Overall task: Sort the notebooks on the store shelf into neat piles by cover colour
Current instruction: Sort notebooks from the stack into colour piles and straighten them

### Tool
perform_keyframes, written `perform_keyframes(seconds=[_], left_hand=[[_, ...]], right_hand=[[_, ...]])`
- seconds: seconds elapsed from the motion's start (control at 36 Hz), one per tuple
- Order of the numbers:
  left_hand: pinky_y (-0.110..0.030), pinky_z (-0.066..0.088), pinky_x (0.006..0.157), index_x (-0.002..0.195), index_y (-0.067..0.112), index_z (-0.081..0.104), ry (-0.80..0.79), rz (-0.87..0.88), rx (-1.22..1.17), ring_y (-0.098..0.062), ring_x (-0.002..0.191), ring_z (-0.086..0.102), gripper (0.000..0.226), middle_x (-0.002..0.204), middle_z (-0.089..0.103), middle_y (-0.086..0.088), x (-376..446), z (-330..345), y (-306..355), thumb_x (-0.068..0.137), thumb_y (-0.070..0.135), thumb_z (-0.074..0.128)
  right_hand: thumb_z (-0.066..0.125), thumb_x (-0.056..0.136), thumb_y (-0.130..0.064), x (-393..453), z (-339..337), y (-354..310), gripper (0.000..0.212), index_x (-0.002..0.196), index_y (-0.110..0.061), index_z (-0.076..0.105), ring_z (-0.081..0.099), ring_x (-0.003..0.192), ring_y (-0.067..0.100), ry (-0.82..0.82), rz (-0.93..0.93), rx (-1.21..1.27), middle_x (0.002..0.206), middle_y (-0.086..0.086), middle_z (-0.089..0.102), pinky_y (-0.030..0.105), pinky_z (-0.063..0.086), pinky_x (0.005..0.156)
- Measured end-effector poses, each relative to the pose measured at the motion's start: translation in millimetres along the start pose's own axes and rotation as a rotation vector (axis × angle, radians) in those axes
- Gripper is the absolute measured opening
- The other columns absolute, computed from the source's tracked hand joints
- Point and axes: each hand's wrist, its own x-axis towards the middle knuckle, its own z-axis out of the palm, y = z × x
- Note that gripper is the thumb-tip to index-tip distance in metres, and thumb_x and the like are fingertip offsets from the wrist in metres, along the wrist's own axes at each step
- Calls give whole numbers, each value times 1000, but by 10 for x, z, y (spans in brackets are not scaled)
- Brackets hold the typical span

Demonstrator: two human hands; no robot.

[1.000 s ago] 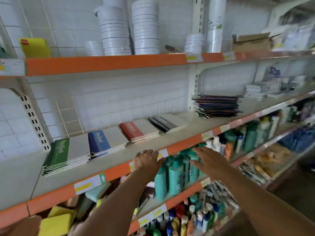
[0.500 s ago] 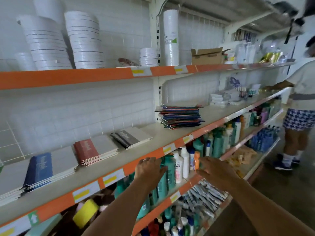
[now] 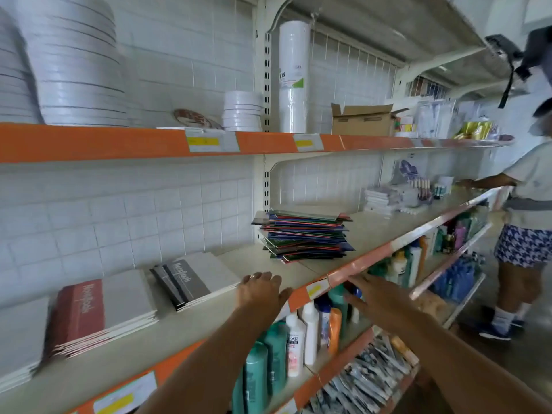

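Mixed stack of notebooks (image 3: pixel 303 236), unsorted, on the shelf (image 3: pixel 373 228) just beyond both hands. Left hand (image 3: pixel 263 291) flat at shelf edge, fingers straight, holding nothing. Right hand (image 3: pixel 373 297) spread before the orange edge strip, empty. Left of left hand: grey pile (image 3: pixel 194 282), then red pile (image 3: pixel 101 312), both already sorted. Step judged: reaching for mixed stack; next move needs a grip on its top copies. Legible: "Notebook" on covers; "CLEAR" partly readable on a white bottle (image 3: pixel 295 345) below.
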Motion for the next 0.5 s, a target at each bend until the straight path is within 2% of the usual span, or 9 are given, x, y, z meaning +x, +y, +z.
perform_keyframes(seconds=[0.14,0.31,0.44,0.5], left_hand=[[-36,30,107,136,21,44,-37,1,30,-20,131,41,52,140,46,0,332,-21,59,100,52,22],[-35,30,108,138,24,42,28,-20,25,-17,131,41,52,143,44,2,769,-15,229,100,53,22],[-34,35,104,136,27,43,116,-89,-3,-16,125,46,50,135,50,5,1125,41,511,100,54,23],[-35,30,108,137,26,41,149,-120,-14,-17,130,41,50,138,48,4,1248,41,652,100,53,24]], right_hand=[[36,98,-52,368,29,228,51,141,-26,38,48,123,16,40,9,3,141,-5,47,30,40,97],[35,99,-49,795,11,620,54,146,-23,31,43,129,18,78,-14,2,144,-3,43,33,38,101],[37,99,-46,1146,-38,992,52,145,-22,34,44,127,20,106,-80,12,142,0,46,31,38,100],[39,99,-40,1285,-69,1149,47,143,-21,36,46,124,21,98,-114,-7,140,2,48,32,40,99]])
